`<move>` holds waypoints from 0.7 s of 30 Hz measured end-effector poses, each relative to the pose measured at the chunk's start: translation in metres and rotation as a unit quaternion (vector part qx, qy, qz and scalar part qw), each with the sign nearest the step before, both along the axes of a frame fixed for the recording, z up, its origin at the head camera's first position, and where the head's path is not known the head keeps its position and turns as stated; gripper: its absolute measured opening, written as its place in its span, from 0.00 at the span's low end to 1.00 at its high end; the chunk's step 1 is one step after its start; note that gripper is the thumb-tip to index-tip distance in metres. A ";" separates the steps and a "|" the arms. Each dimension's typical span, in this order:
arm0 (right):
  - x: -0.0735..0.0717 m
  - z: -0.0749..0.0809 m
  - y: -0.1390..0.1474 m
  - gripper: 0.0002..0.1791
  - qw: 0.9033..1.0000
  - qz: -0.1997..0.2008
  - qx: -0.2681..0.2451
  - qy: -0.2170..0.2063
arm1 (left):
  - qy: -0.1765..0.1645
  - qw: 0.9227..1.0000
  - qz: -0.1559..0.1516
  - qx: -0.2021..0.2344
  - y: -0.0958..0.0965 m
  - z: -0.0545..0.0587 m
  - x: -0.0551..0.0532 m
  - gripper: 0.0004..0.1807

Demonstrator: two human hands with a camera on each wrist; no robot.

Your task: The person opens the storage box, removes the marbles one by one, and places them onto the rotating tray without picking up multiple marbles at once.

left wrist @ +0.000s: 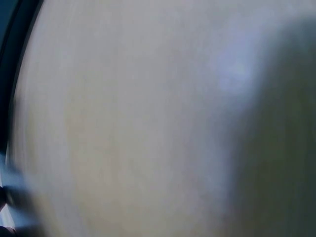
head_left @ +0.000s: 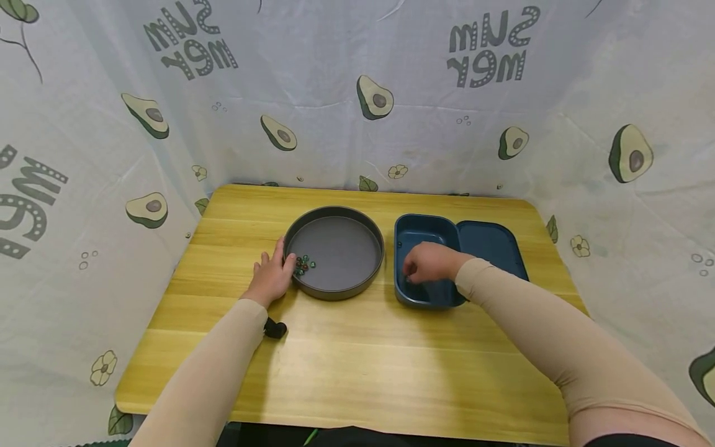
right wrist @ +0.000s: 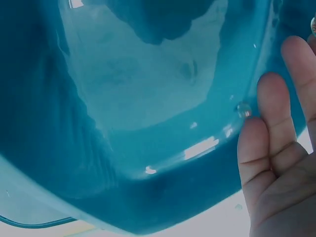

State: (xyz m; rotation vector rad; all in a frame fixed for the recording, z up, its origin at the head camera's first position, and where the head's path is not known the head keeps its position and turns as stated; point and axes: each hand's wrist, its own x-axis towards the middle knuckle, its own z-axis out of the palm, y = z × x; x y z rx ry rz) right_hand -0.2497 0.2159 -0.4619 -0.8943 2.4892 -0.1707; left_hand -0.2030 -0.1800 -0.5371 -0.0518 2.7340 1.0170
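A round dark grey pan (head_left: 335, 251) sits left of the table's middle, with several small glass marbles (head_left: 302, 266) clustered at its left edge. My left hand (head_left: 269, 276) rests against the pan's left rim with fingers spread and fairly straight. My right hand (head_left: 431, 262) reaches into a blue rectangular container (head_left: 403, 292), its fingers bent downward. At the right edge of the right wrist view, a marble (right wrist: 313, 25) shows at a fingertip, partly cut off. Another clear marble (right wrist: 244, 109) lies in the container beside the fingers.
A blue lid (head_left: 491, 242) lies against the container's right side. Both stand on a yellow wooden table (head_left: 341, 372) with a patterned curtain (head_left: 329, 81) behind it. One small dark marble (head_left: 399, 244) shows near the container's left wall. A black device (head_left: 275, 329) sticks out at the left wrist.
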 end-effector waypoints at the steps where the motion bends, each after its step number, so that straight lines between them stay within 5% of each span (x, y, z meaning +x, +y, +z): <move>1: -0.001 0.001 0.001 0.08 1.000 -0.002 -0.004 0.004 | 0.001 1.000 -0.001 0.000 0.000 -0.001 0.000 0.39; 11: -0.012 0.019 -0.001 0.06 0.995 -0.040 -0.080 0.037 | 0.008 1.000 -0.001 0.003 -0.001 -0.005 -0.004 0.38; 21: -0.016 0.030 -0.042 0.09 0.988 -0.057 -0.143 0.031 | 0.009 1.000 -0.002 0.003 0.001 -0.005 -0.002 0.39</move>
